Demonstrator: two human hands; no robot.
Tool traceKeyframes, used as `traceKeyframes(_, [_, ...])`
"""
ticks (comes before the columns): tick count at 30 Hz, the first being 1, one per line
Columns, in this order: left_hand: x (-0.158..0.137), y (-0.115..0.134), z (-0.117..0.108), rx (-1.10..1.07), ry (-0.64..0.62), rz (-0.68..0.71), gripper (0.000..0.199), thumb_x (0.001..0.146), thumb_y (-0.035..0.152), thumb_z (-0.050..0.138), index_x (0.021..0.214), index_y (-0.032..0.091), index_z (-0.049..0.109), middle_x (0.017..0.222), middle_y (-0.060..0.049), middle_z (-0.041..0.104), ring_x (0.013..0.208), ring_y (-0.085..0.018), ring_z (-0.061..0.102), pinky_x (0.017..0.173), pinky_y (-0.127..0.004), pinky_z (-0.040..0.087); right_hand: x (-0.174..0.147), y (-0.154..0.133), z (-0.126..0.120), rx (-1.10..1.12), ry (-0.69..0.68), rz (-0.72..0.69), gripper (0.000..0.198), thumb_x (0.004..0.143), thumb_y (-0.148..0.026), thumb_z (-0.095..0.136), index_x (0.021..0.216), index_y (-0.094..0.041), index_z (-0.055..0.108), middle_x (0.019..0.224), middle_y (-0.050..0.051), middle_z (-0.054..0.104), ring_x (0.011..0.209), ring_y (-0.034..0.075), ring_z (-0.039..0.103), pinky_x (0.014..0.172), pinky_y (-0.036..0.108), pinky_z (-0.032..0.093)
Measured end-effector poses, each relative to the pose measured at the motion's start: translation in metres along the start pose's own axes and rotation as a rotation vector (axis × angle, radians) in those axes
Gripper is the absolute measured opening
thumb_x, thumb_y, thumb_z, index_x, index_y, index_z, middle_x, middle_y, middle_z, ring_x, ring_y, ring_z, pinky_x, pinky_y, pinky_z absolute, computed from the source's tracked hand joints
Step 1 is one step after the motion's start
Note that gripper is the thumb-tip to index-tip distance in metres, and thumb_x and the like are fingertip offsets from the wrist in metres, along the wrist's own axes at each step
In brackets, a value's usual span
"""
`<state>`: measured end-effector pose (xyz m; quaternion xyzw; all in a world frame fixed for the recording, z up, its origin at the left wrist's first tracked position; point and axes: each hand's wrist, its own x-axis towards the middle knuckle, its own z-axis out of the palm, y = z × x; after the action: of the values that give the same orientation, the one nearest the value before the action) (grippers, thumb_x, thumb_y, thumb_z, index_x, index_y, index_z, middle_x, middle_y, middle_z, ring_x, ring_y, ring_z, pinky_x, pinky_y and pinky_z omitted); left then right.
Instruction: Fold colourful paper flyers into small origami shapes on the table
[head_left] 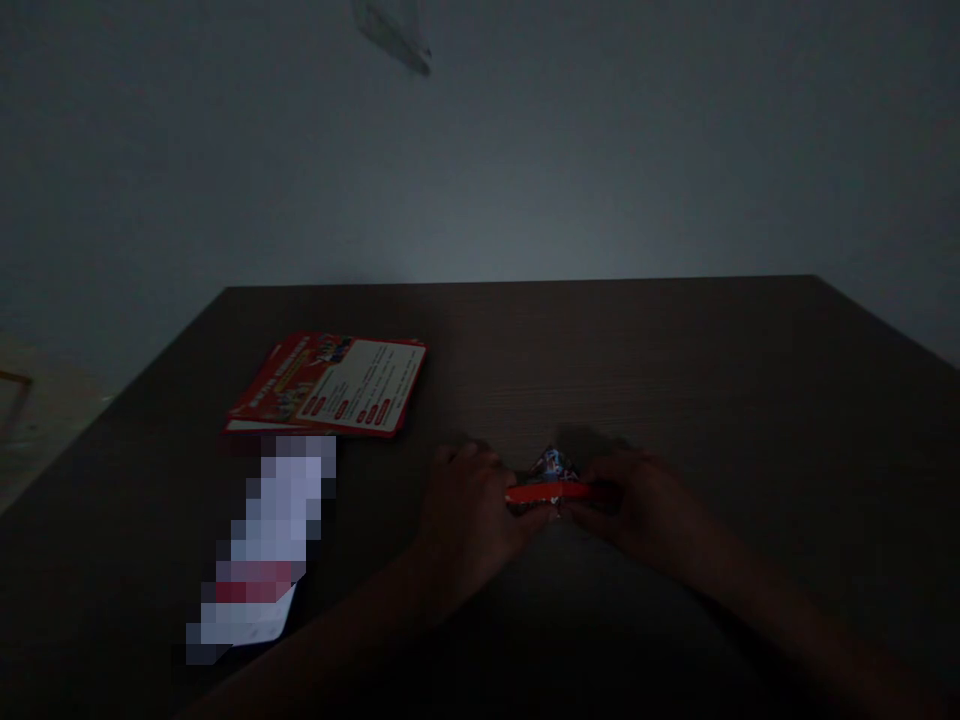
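Observation:
In the dim head view, my left hand [469, 515] and my right hand [641, 500] meet near the middle of the table. Between them is a small red strip-like piece [553, 492] with a shiny, dark patterned part standing up behind it. It looks like thin card or a wrapper, but its exact kind is hard to make out. The left thumb and fingers pinch its left end, and the right ones pinch its right end. Both thumbs come close together at its near side. My fingers cover much of it.
A stack of red and white printed sheets [360, 385] lies at the left on the dark wooden table [600, 340]. Nearer, beside my left forearm, is a bright, pixelated phone-like slab [281, 540]. A pale wall [562, 180] rises behind, with a clear object [394, 35] at the top.

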<state>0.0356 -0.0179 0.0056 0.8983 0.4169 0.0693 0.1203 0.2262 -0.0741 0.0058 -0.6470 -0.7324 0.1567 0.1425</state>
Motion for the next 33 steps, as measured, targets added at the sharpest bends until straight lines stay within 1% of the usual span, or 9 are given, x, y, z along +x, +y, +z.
traceKeyframes(4, [0.0003, -0.0004, 0.0004, 0.0, 0.004, 0.012, 0.043, 0.076, 0.059, 0.059, 0.061, 0.019, 0.063, 0.07, -0.005, 0.062, 0.077, -0.025, 0.054, 0.069, -0.041, 0.036, 0.0011, 0.0006, 0.0, 0.003, -0.024, 0.013, 0.016, 0.077, -0.035, 0.066, 0.073, -0.019, 0.066, 0.065, 0.002, 0.065, 0.061, 0.017, 0.057, 0.061, 0.031, 0.038])
traceKeyframes(8, [0.0004, -0.0006, 0.0008, -0.009, 0.019, 0.014, 0.042, 0.076, 0.058, 0.06, 0.062, 0.019, 0.063, 0.071, -0.005, 0.062, 0.079, -0.025, 0.054, 0.07, -0.04, 0.035, 0.0009, -0.0005, -0.0017, 0.007, -0.026, 0.021, 0.013, 0.076, -0.033, 0.067, 0.076, -0.019, 0.068, 0.067, 0.002, 0.066, 0.063, 0.018, 0.057, 0.059, 0.029, 0.037])
traceKeyframes(15, [-0.0011, -0.0003, -0.0005, -0.001, -0.002, 0.004, 0.042, 0.076, 0.058, 0.061, 0.064, 0.018, 0.065, 0.072, -0.005, 0.063, 0.079, -0.024, 0.054, 0.07, -0.039, 0.034, 0.0011, -0.0008, -0.0018, 0.025, -0.049, 0.044, 0.014, 0.077, -0.033, 0.066, 0.075, -0.019, 0.068, 0.067, 0.003, 0.066, 0.061, 0.016, 0.057, 0.056, 0.027, 0.036])
traceKeyframes(18, [-0.0009, -0.0002, -0.0006, -0.002, 0.0, 0.003, 0.041, 0.077, 0.057, 0.061, 0.065, 0.018, 0.065, 0.073, -0.005, 0.063, 0.079, -0.023, 0.054, 0.071, -0.038, 0.033, 0.0005, 0.0002, -0.0005, 0.011, -0.036, 0.05, 0.014, 0.076, -0.034, 0.066, 0.074, -0.02, 0.068, 0.066, 0.002, 0.065, 0.061, 0.016, 0.056, 0.056, 0.027, 0.036])
traceKeyframes(22, [0.0003, -0.0006, 0.0002, -0.007, -0.001, -0.001, 0.041, 0.077, 0.058, 0.06, 0.065, 0.019, 0.065, 0.073, -0.004, 0.063, 0.079, -0.023, 0.054, 0.071, -0.038, 0.033, 0.0003, 0.0006, 0.0001, 0.028, -0.033, 0.059, 0.015, 0.075, -0.035, 0.068, 0.075, -0.02, 0.068, 0.068, 0.003, 0.066, 0.062, 0.017, 0.057, 0.058, 0.028, 0.038])
traceKeyframes(28, [-0.0011, -0.0003, -0.0002, -0.004, -0.006, 0.002, 0.043, 0.077, 0.059, 0.059, 0.065, 0.019, 0.065, 0.072, -0.004, 0.063, 0.079, -0.023, 0.054, 0.071, -0.038, 0.032, 0.0015, -0.0007, -0.0013, 0.032, -0.037, 0.055, 0.015, 0.076, -0.034, 0.067, 0.074, -0.019, 0.068, 0.066, 0.003, 0.065, 0.061, 0.018, 0.057, 0.057, 0.028, 0.037])
traceKeyframes(33, [-0.0016, 0.0, -0.0013, -0.002, -0.019, -0.006, 0.043, 0.076, 0.06, 0.06, 0.065, 0.018, 0.065, 0.074, -0.005, 0.064, 0.08, -0.024, 0.054, 0.07, -0.038, 0.032, 0.0014, 0.0014, 0.0001, 0.028, -0.054, 0.075, 0.015, 0.076, -0.036, 0.067, 0.075, -0.021, 0.069, 0.068, 0.003, 0.066, 0.061, 0.018, 0.057, 0.061, 0.03, 0.038])
